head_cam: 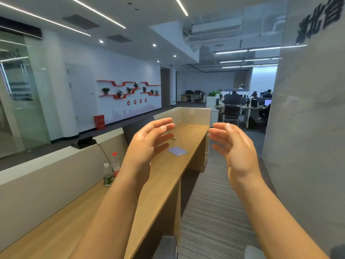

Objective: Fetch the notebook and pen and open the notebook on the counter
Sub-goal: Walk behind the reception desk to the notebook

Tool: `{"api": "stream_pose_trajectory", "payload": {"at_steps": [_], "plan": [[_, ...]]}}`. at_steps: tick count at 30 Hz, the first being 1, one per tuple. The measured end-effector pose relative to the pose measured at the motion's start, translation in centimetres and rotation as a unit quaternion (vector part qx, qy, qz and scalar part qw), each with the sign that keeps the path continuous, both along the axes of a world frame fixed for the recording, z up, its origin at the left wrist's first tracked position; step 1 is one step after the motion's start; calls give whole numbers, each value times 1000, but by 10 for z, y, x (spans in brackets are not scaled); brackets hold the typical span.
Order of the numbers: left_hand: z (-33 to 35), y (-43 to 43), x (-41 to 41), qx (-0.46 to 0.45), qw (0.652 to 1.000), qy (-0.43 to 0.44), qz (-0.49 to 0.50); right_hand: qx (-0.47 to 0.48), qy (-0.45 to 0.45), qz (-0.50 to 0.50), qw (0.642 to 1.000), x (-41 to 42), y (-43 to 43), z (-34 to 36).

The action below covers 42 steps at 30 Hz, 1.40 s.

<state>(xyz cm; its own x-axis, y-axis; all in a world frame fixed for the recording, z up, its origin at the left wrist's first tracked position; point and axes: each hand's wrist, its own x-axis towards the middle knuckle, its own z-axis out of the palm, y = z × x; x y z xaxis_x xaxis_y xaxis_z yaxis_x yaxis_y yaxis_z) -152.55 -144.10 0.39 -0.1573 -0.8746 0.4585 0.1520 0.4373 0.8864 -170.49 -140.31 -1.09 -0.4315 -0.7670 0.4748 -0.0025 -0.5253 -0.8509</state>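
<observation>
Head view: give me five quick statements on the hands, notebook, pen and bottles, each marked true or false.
1. Both hands are empty and open. True: the left hand and right hand are raised with fingers spread, holding nothing.
2. The notebook lies open on the counter. False: the notebook lies closed and flat on the counter.
3. The pen lies farther along the counter than the notebook. True: the pen is beyond it, apart from it.
4. The left hand is touching the notebook. False: it is held up in the air, not on it.
5. Two bottles stand near the counter's left wall. True: the red-capped bottle and the white-capped bottle.
</observation>
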Motion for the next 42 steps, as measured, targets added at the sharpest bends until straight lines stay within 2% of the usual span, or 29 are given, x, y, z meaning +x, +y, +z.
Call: {"api": "stream_pose_trajectory", "payload": {"at_steps": [10, 24, 34, 42], "plan": [[-23, -220, -88, 16, 1000, -11, -6, 11, -13, -8, 1000, -87, -220, -17], [-42, -562, -247, 61, 996, 5, 71, 47, -9, 81, 996, -253, -591, -27], [-78, -792, -292, 76, 990, 18, 119, 74, 7, 146, 986, -295, -840, -62], [-96, -964, -307, 131, 978, 3, 160, 104, 1, 199, 975, -296, -1017, -67]]}}
